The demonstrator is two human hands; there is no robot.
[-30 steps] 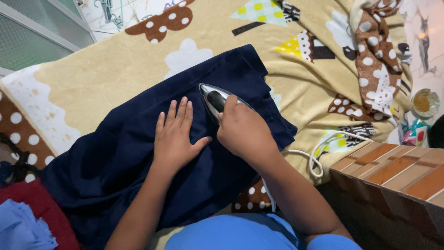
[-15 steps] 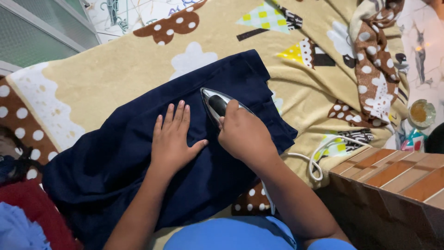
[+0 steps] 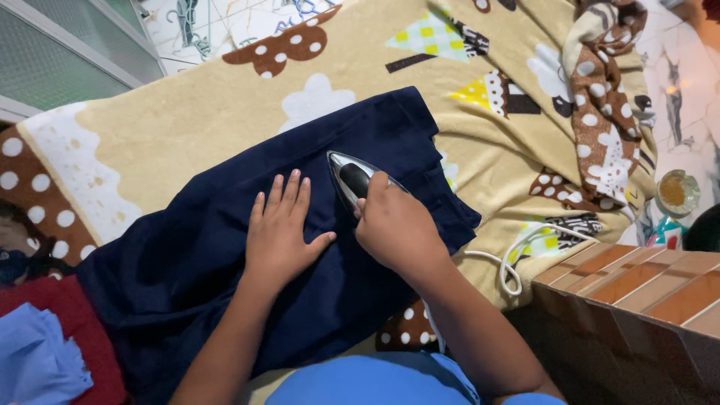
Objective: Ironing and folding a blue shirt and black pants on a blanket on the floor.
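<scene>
Where the view begins at the far left, a red cloth (image 3: pixel 82 345) and a light blue cloth (image 3: pixel 34 364) lie bunched beside the navy garment (image 3: pixel 187 262), which is spread over a cream patterned blanket (image 3: pixel 172 120) with its long axis running from lower left to upper right. Next in order, the left hand (image 3: pixel 279 234) lies palm-down and flat on the garment, four fingers (image 3: pixel 289 196) extended and held close together, thumb angled out to the right, forearm entering from below. Just to its right, the electric iron (image 3: pixel 351 180) rests sole-down on the garment, pointed tip aimed up and left, body running down and right under the right hand (image 3: pixel 396 225). That hand is closed around the black handle, knuckles up, wrist bent slightly. Both hands sit side by side, near but apart; the left lies beside the iron's left edge. Further right, the white cord (image 3: pixel 514 259) loops over the blanket toward a wood-patterned surface (image 3: pixel 637 281).
</scene>
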